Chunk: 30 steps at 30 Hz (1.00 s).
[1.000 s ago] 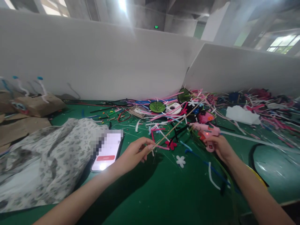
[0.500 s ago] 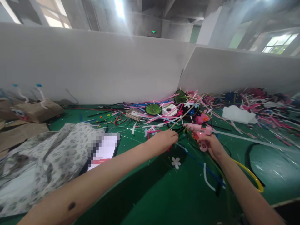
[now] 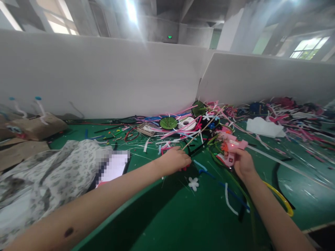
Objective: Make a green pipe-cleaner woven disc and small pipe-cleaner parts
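My right hand [image 3: 243, 162] is wrapped round the handle of a pink hot glue gun [image 3: 235, 143], whose small orange-red light glows. Its nozzle points left and away from me, over the craft scraps. To the left, my left hand [image 3: 176, 161] is low over the table, fingers curled together; what they pinch is hidden. Black strips [image 3: 197, 150] run out just beyond its fingertips, and a thin wooden stick [image 3: 201, 130] slants away beside them. Something red [image 3: 185, 168] shows under the fingers. Nearer me lies a white felt-like flower [image 3: 193, 183].
Pink, white and blue pipe cleaners pile up at the back around a green disc [image 3: 169, 122] and a white spool [image 3: 187, 122]. Patterned cloth [image 3: 75, 167] and a tablet-like screen [image 3: 116, 165] lie left. A yellow tube [image 3: 281, 197] lies right; a white partition [image 3: 104, 76] stands behind.
My left hand has drawn left and slightly toward me, away from the glue gun's nozzle. The glue gun in my right hand has shifted a little right. The hands are now farther apart.
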Available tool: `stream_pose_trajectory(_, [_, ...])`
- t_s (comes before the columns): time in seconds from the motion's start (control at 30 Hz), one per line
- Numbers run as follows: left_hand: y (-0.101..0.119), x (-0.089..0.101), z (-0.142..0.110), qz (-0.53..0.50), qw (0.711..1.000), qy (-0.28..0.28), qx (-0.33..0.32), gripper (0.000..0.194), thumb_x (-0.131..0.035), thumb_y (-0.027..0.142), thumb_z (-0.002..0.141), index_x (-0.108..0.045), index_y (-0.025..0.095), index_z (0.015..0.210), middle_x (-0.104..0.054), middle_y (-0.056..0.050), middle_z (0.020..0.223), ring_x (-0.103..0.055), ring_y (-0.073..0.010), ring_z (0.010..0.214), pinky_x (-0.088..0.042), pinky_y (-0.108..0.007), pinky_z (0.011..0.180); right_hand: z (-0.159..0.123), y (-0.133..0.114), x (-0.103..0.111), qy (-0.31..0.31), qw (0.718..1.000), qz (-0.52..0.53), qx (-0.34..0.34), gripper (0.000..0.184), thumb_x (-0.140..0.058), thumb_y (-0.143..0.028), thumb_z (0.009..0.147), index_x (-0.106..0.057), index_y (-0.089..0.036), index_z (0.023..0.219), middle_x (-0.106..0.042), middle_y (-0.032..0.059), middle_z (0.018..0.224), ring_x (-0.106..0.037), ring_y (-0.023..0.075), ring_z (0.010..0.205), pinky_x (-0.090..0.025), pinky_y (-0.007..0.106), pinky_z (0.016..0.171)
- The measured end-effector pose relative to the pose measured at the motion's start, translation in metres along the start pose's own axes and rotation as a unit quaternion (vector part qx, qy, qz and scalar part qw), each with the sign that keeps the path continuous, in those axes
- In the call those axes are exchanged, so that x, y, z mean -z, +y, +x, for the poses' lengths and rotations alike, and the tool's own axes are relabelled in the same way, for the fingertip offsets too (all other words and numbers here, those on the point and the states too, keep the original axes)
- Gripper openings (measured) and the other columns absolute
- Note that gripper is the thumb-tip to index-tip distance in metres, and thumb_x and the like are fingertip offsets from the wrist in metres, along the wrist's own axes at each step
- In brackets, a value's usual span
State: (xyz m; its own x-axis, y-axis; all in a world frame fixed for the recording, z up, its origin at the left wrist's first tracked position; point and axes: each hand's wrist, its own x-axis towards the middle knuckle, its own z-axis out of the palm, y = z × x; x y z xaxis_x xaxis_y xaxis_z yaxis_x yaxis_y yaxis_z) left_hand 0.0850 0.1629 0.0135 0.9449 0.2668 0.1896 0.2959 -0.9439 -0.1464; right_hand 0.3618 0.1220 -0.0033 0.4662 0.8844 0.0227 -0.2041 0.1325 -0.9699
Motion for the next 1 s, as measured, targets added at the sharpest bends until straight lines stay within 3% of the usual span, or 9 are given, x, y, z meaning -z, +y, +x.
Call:
stream_pose_trajectory(0.23, [0.016, 0.003, -0.022, 0.015, 0.999, 0.015, -0.03, 0.015, -0.052, 0.009, 0.091, -0.064, 0.017, 0.094, -0.072, -0.005, 0.09, -0.065, -0.0188, 0.085, -0.04, -0.032, 0.074, -0.002, -0.003, 0.001, 0.048, 0.995, 0.071, 0.055, 0.016, -0.062, -0.02, 0.049, -0.063, -0.016, 0.064, -0.063, 0.0007, 0.064, -0.054, 0.0112, 0.051, -0.045, 0.023, 0.045])
stream_pose_trajectory(0.43, [0.009, -0.009, -0.019, 0.02, 0.999, 0.019, -0.03, 0.013, -0.057, 0.007, 0.087, -0.065, 0.017, 0.087, -0.072, -0.005, 0.083, -0.065, -0.0198, 0.088, -0.037, -0.036, 0.09, -0.009, -0.027, 0.01, 0.068, 0.982, 0.125, 0.126, 0.013, -0.057, -0.022, 0.053, -0.063, -0.022, 0.064, -0.065, 0.0012, 0.069, -0.054, 0.0139, 0.056, -0.044, 0.026, 0.044])
stream_pose_trajectory(0.57, [-0.008, -0.003, -0.005, 0.005, 1.0, 0.028, -0.006, 0.005, -0.066, 0.015, 0.082, -0.065, 0.017, 0.087, -0.072, -0.006, 0.084, -0.064, -0.0238, 0.094, -0.038, -0.039, 0.091, -0.017, -0.035, 0.005, 0.039, 0.982, 0.116, 0.142, 0.015, -0.056, -0.024, 0.053, -0.064, -0.02, 0.065, -0.065, 0.0035, 0.068, -0.054, 0.0148, 0.054, -0.041, 0.027, 0.044])
stream_pose_trajectory(0.63, [-0.011, 0.007, -0.006, -0.01, 0.999, 0.041, 0.012, 0.006, -0.062, 0.018, 0.087, -0.065, 0.017, 0.092, -0.072, -0.006, 0.091, -0.064, -0.0233, 0.095, -0.041, -0.036, 0.087, -0.025, -0.038, 0.0, 0.017, 0.985, 0.104, 0.14, 0.014, -0.058, -0.023, 0.051, -0.064, -0.018, 0.063, -0.066, 0.0047, 0.067, -0.055, 0.0154, 0.054, -0.04, 0.027, 0.044])
stream_pose_trajectory(0.77, [0.002, 0.027, -0.041, -0.072, 0.991, 0.072, 0.089, 0.022, -0.042, 0.022, 0.099, -0.062, 0.018, 0.107, -0.071, -0.005, 0.103, -0.065, -0.0165, 0.091, -0.046, -0.026, 0.073, -0.054, -0.048, -0.007, -0.044, 0.989, 0.045, 0.13, 0.012, -0.061, -0.018, 0.05, -0.066, -0.018, 0.06, -0.069, 0.0065, 0.069, -0.056, 0.0157, 0.054, -0.038, 0.027, 0.044])
stream_pose_trajectory(0.83, [0.014, 0.03, -0.069, -0.237, 0.953, 0.083, 0.169, 0.023, -0.042, 0.027, 0.099, -0.063, 0.02, 0.104, -0.071, -0.002, 0.099, -0.066, -0.0137, 0.086, -0.046, -0.023, 0.071, -0.069, -0.053, -0.01, -0.058, 0.991, -0.001, 0.121, 0.012, -0.064, -0.018, 0.049, -0.069, -0.019, 0.06, -0.07, 0.0057, 0.067, -0.054, 0.0143, 0.051, -0.037, 0.026, 0.043])
stream_pose_trajectory(0.9, [0.025, 0.028, -0.095, -0.375, 0.893, 0.062, 0.241, 0.025, -0.042, 0.032, 0.099, -0.063, 0.02, 0.1, -0.07, -0.001, 0.089, -0.065, -0.0109, 0.074, -0.047, -0.021, 0.065, -0.078, -0.051, -0.016, -0.06, 0.994, -0.038, 0.087, 0.013, -0.067, -0.018, 0.047, -0.07, -0.02, 0.059, -0.07, 0.0049, 0.064, -0.053, 0.0138, 0.05, -0.035, 0.024, 0.042])
stream_pose_trajectory(1.0, [0.036, 0.019, -0.122, -0.471, 0.819, 0.06, 0.322, 0.027, -0.043, 0.037, 0.098, -0.062, 0.018, 0.097, -0.068, 0.0, 0.086, -0.062, -0.0089, 0.066, -0.047, -0.019, 0.059, -0.082, -0.032, -0.029, -0.107, 0.991, -0.075, 0.001, 0.021, -0.07, -0.02, 0.044, -0.072, -0.02, 0.064, -0.067, 0.0037, 0.058, -0.046, 0.011, 0.044, -0.027, 0.021, 0.038])
